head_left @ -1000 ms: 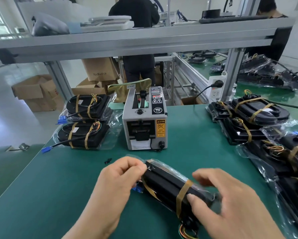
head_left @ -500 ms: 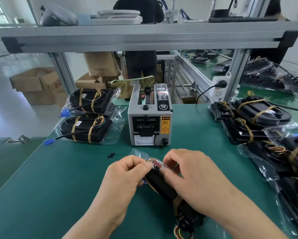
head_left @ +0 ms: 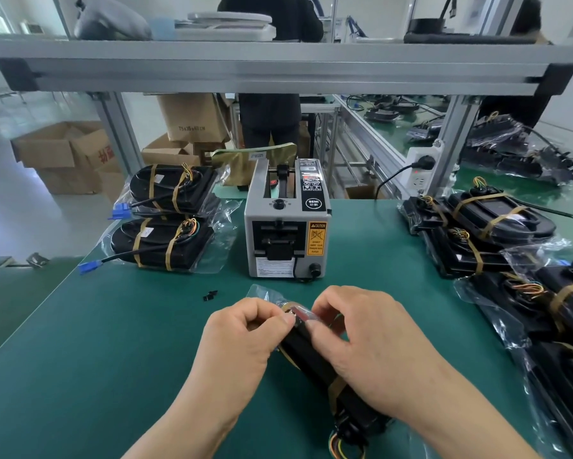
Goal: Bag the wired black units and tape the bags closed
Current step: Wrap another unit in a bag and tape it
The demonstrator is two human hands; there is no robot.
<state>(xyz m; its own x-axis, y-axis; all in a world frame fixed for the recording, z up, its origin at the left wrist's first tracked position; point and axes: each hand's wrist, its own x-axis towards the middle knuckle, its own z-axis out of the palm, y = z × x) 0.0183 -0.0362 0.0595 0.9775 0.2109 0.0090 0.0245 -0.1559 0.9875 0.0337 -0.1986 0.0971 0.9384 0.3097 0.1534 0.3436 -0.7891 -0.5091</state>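
Note:
A black wired unit (head_left: 314, 366) with tan straps lies on edge in a clear plastic bag on the green mat, its coloured wires at the near end. My left hand (head_left: 242, 339) and my right hand (head_left: 364, 339) meet at its far end, where both pinch the folded bag mouth (head_left: 278, 298) against the unit. A grey tape dispenser (head_left: 286, 223) stands just behind my hands. Two bagged units (head_left: 169, 217) are stacked at the left. Several more bagged units (head_left: 497, 233) lie along the right side.
A small black clip (head_left: 209, 295) lies on the mat left of my hands. An aluminium shelf beam (head_left: 278, 66) runs overhead. A power strip (head_left: 419, 168) hangs on the right post. Cardboard boxes (head_left: 66, 154) sit on the floor at left. A person stands behind the bench.
My right hand has moved from the unit's near strap up to its far end beside my left hand. The unit has turned more end-on, and both hands now pinch the bag mouth.

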